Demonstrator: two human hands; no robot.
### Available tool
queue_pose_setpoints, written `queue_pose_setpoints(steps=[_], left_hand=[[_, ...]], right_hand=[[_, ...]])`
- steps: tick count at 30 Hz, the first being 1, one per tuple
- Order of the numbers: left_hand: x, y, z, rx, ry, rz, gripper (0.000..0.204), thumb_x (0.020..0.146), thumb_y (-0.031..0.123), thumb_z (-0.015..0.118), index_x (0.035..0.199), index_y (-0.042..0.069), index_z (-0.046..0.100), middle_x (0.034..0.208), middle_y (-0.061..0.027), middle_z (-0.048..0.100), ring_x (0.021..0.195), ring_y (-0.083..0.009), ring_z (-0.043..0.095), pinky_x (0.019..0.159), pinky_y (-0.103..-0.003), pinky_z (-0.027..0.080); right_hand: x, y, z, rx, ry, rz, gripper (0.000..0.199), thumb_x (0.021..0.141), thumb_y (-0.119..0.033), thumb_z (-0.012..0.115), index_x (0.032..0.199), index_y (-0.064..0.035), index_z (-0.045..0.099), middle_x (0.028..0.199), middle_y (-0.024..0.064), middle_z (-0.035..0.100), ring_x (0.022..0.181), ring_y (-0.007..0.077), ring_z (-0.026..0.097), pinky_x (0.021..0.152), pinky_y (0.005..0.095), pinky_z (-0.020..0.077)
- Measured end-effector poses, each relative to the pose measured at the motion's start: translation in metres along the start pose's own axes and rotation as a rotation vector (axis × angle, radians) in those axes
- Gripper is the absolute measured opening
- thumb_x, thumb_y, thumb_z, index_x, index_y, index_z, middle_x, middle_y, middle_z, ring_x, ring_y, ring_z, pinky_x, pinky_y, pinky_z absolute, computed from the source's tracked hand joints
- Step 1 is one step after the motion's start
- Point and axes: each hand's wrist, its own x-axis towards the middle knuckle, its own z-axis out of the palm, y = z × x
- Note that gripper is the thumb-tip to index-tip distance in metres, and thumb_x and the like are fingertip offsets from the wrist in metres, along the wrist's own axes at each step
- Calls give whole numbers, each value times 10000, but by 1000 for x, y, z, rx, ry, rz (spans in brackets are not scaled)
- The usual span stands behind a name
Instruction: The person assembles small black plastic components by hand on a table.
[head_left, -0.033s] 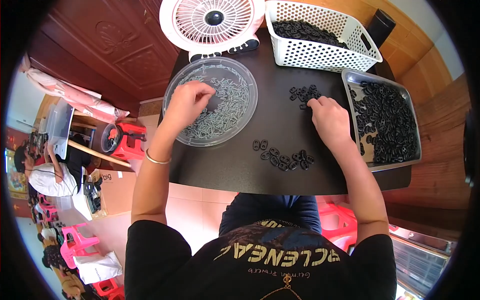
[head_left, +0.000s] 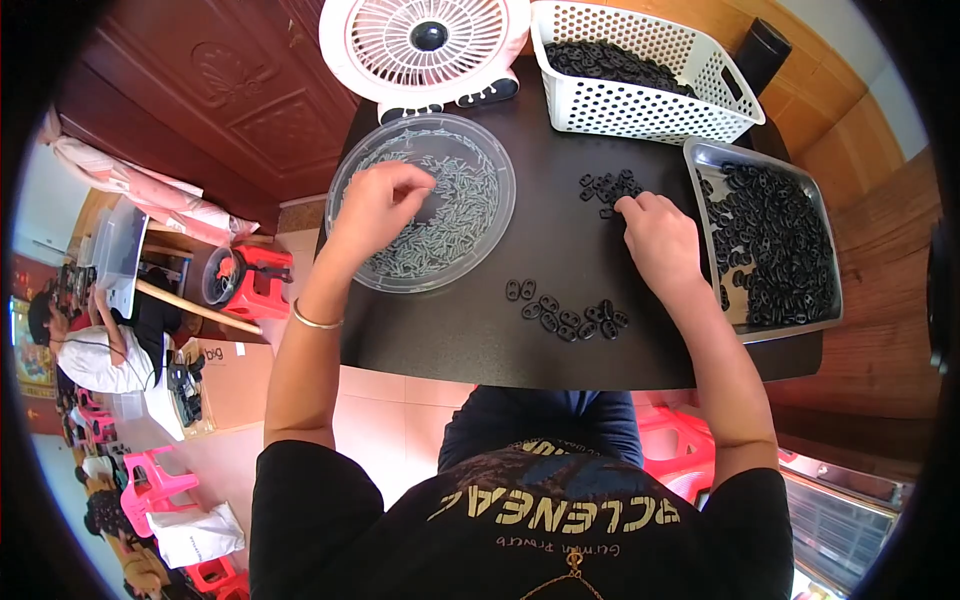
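Note:
My left hand (head_left: 385, 208) hovers over a round clear tub (head_left: 505, 200) full of small grey-green screw-like pins (head_left: 462, 205). Its thumb and forefinger are pinched together; whatever is between them is too small to make out. My right hand (head_left: 662, 238) rests at the edge of a small pile of black two-hole oval pieces (head_left: 605, 187), fingertips closed and touching the pile's near side. What those fingers hold is hidden. Closer to me lies a loose row of similar black oval pieces (head_left: 567, 320), several of them, flat on the dark table (head_left: 450, 335).
Right of my right hand stands a metal tray (head_left: 838, 290) heaped with black pieces. Behind is a white perforated basket (head_left: 640, 112) holding more. A pink-and-white fan (head_left: 428, 60) stands beyond the tub, and a black cylinder (head_left: 762, 55) is behind the basket.
My left hand has shifted very slightly to the right over the tub. My right hand and the black pieces look the same.

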Motion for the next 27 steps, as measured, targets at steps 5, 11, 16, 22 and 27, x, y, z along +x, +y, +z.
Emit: queue_pose_setpoints(steps=[5,11,16,22,27], left_hand=[[11,48,22,-915,-121,-282,67,780,1,598,833,-33,620,802,-62,634,743,-123,603,681,-233,485],[32,83,76,-1443,-122,-332,85,740,-20,641,806,-6,588,840,-98,630,786,-139,602,728,-249,487],[39,91,95,-1376,-66,-290,112,735,-33,644,811,5,570,840,-99,629,787,-133,599,736,-246,486],[36,92,103,-1309,-72,-324,211,759,-11,631,957,4,558,834,-85,622,788,-129,593,741,-244,482],[35,91,104,-1320,-93,-320,248,781,5,616,1019,1,545,828,-79,619,789,-123,589,739,-245,477]], right_hand=[[6,-2,-7,255,-39,64,113,738,-41,570,842,-74,601,764,63,583,720,174,598,610,268,494],[19,-21,-15,1619,-46,394,116,819,-20,574,931,-2,597,851,17,598,776,83,566,725,226,459],[14,-17,-3,1678,14,449,78,824,-58,577,894,-32,600,817,5,587,733,76,547,670,199,431],[12,-17,0,1605,38,449,92,810,-36,592,901,-33,608,824,-1,593,730,57,541,636,201,435],[12,-20,-1,1533,36,483,95,808,-25,588,899,-28,614,810,0,596,717,48,543,616,188,433]])
